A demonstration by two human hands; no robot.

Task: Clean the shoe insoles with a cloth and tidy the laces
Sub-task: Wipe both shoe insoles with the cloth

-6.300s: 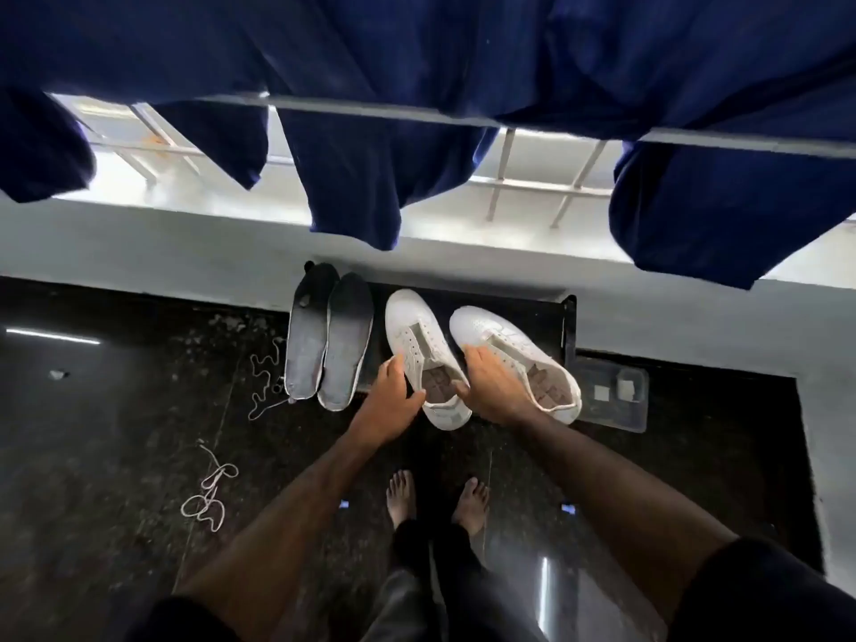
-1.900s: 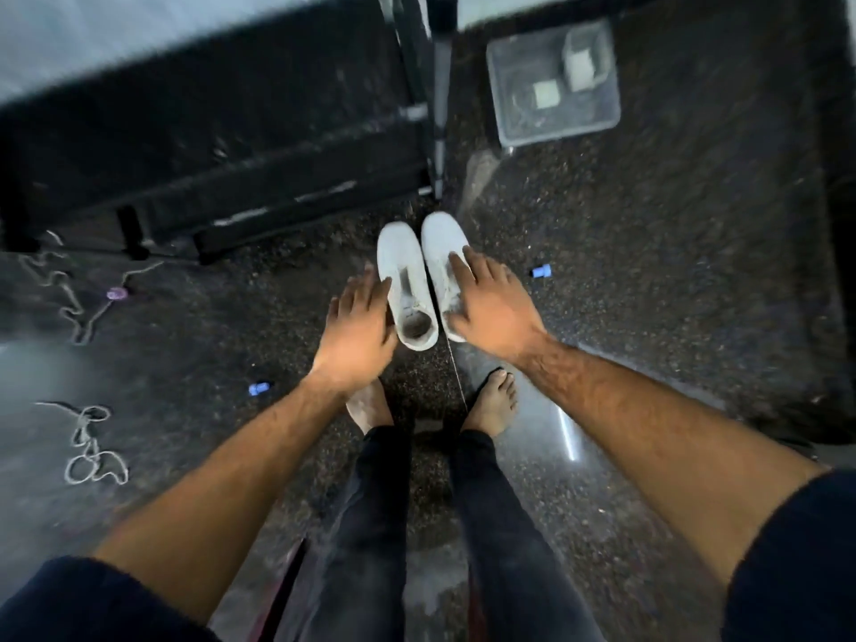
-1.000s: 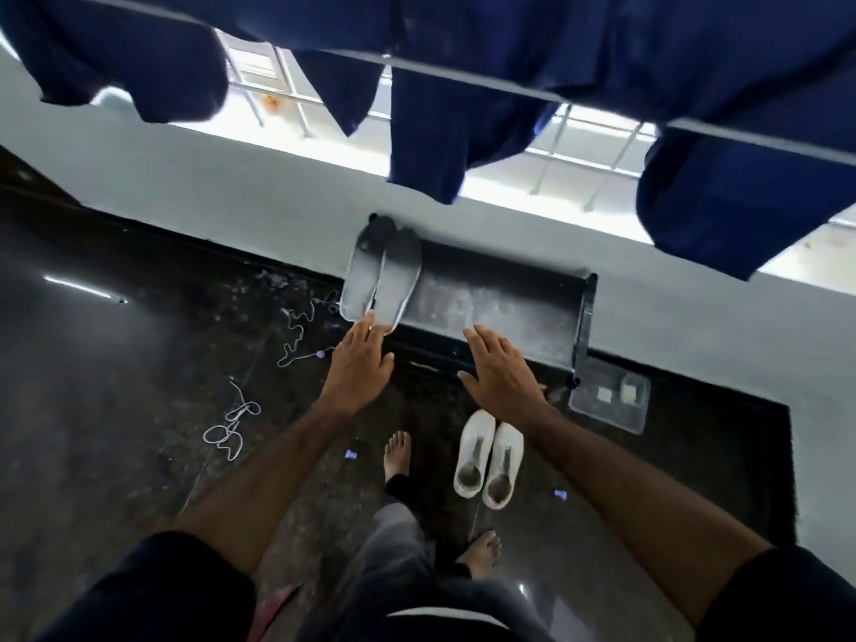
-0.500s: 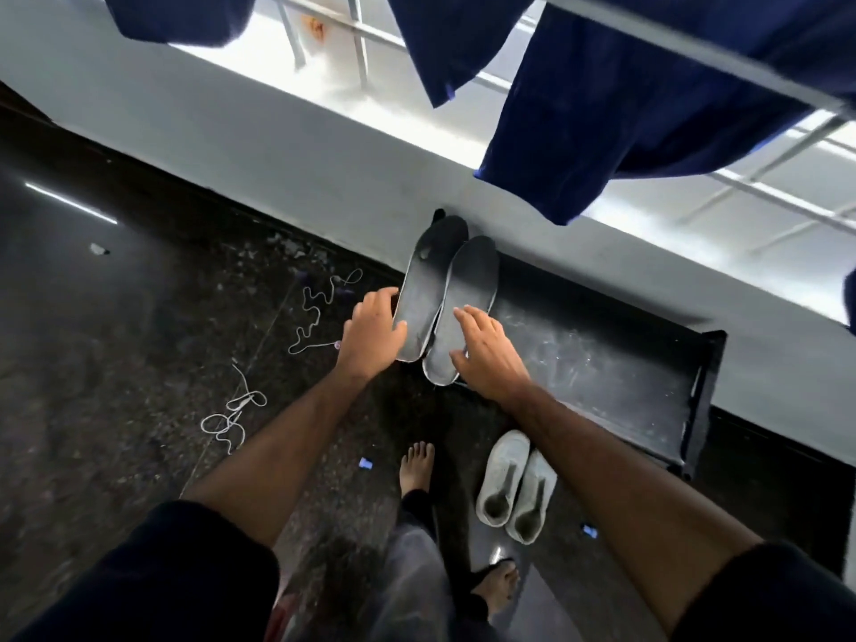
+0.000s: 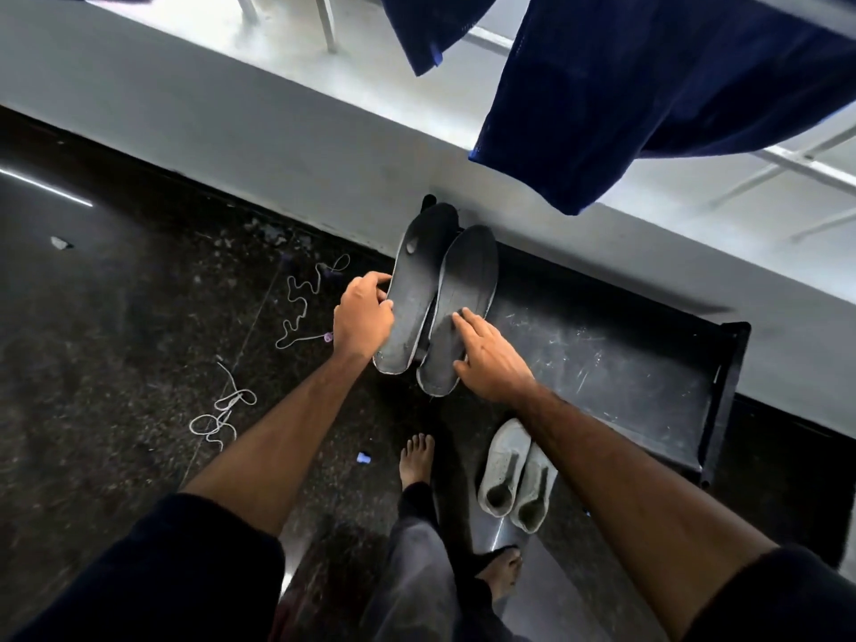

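Two dark insoles lie side by side on the left end of a black rack (image 5: 625,363). My left hand (image 5: 363,312) grips the outer edge of the left insole (image 5: 417,280), thumb on top. Fingers spread, my right hand (image 5: 486,354) rests flat on the heel half of the right insole (image 5: 468,271). A pair of white shoes (image 5: 514,474) stands on the floor below my right forearm, toes toward the rack. Two white laces lie loose on the dark floor to the left, one (image 5: 301,298) near my left hand, the other (image 5: 222,410) closer to me.
Dark blue cloths (image 5: 648,85) hang from a rail overhead, above a grey ledge along the wall. My bare feet (image 5: 417,456) stand on the dark speckled floor just left of the shoes. Small blue scraps (image 5: 363,457) lie on the floor.
The shoes went from the rack down to the floor earlier. In the last half second my left hand closed on the left insole's edge and my right hand slid onto the right insole.
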